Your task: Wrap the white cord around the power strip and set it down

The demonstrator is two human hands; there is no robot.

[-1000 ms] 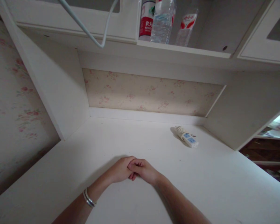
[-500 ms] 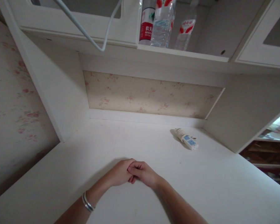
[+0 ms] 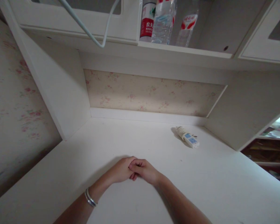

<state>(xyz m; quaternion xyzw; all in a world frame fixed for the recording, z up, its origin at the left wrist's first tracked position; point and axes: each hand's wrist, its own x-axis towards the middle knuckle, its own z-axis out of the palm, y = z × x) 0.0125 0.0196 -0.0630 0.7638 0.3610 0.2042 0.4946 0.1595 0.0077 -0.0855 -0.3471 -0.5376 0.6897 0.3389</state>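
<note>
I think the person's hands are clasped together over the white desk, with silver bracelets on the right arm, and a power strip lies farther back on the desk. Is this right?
Not entirely: the head view shows the silver bracelets on the left arm. The hands and power strip are as you describe.

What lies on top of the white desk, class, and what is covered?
On the desk lie the clasped left hand and right hand, and a power strip with cord wound around it. The desk beneath them cannot be seen.
</note>
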